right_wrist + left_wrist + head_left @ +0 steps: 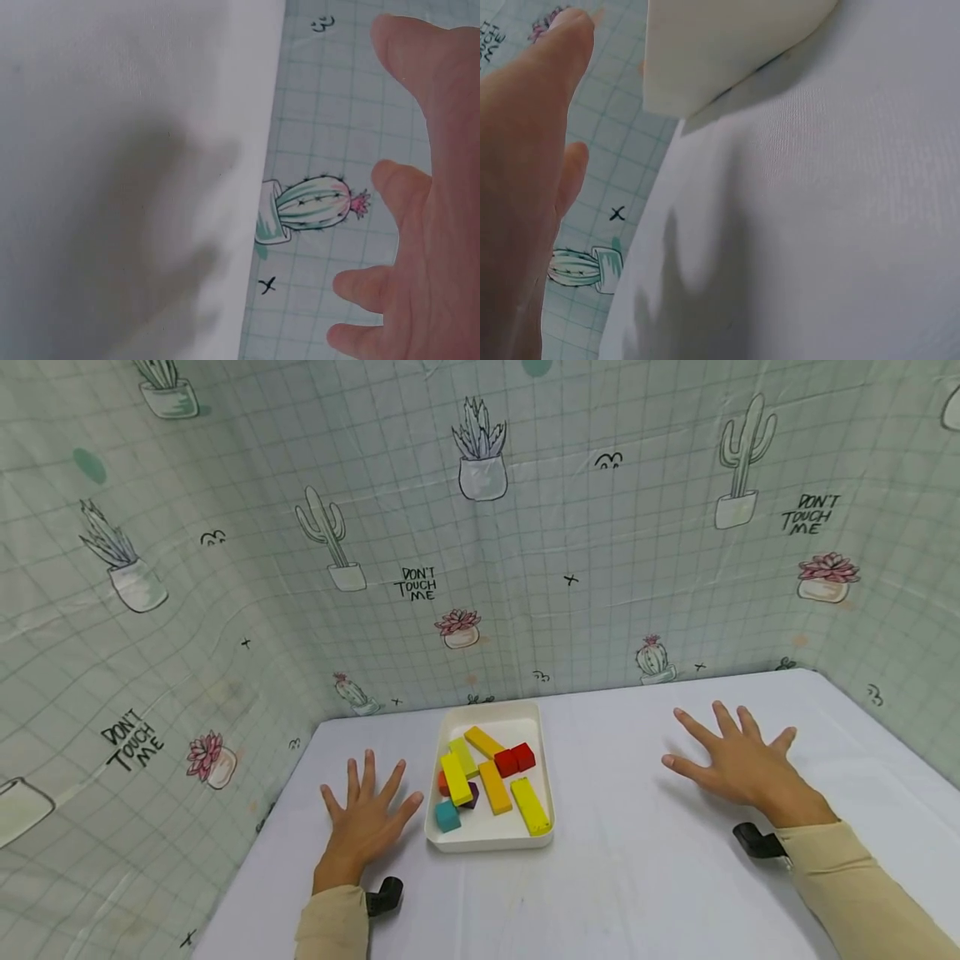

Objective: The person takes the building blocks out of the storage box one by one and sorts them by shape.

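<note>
In the head view my left hand [365, 818] is spread with straight fingers just left of a white tray [487, 843], its thumb close to the tray's side. Far to the right, my right hand [738, 764] is spread over the table, holding nothing. Inside the tray lie several blocks: a teal cube [447, 817], two red blocks [514, 760], a yellow block [530, 807], orange-yellow bars [494, 787] and a yellow bar [456, 779] resting over others. A purple block and an orange-red one are partly hidden beneath. Both hands cast shadows on the white surface in the wrist views.
The white table [600, 877] meets a gridded cloth backdrop [525, 568] printed with cacti along its back and sides. A black wrist device [385, 897] sits by the left sleeve, another black device [757, 841] by the right sleeve [847, 877].
</note>
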A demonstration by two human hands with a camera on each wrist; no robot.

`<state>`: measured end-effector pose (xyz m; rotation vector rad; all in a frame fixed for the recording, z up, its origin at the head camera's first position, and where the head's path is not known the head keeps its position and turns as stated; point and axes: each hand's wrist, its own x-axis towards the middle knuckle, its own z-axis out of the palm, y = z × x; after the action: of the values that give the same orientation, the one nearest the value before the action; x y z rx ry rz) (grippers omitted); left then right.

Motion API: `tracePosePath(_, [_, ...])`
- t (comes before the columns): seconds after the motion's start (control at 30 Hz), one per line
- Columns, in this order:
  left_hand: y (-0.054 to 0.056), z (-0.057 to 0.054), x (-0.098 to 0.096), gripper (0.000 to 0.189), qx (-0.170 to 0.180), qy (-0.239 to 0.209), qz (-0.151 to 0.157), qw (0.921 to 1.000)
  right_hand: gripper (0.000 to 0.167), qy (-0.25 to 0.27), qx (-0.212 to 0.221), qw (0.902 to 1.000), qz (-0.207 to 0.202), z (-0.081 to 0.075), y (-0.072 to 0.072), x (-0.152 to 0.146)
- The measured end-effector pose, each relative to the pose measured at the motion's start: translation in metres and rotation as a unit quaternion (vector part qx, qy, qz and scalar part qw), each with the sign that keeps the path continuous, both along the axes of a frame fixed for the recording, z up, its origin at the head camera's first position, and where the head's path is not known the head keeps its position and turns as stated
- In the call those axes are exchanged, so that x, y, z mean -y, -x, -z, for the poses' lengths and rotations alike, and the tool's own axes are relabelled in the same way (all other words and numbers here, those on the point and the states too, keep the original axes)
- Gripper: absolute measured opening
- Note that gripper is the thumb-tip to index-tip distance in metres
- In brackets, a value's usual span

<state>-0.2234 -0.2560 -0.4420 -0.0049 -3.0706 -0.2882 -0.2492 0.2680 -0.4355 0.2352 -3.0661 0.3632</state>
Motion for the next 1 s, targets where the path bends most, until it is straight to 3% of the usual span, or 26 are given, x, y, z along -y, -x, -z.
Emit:
tracePosePath(0.37, [0.001, 0.004, -0.01, 0.078, -0.007, 0.034, -0.007, 0.9994, 0.093, 0.001, -0.01, 0.9999, -0.013, 0.002, -0.001, 0.006])
tracePosePath(0.57, [0.001, 0.007, -0.016, 0.076, -0.018, 0.024, -0.001, 0.9995, 0.091, -0.004, -0.021, 0.9995, -0.022, 0.001, -0.004, 0.011])
tracePosePath(1.0, [-0.002, 0.003, -0.015, 0.078, -0.029, 0.023, -0.013, 0.9992, 0.088, -0.007, -0.043, 0.9981, -0.043, 0.005, -0.005, 0.029])
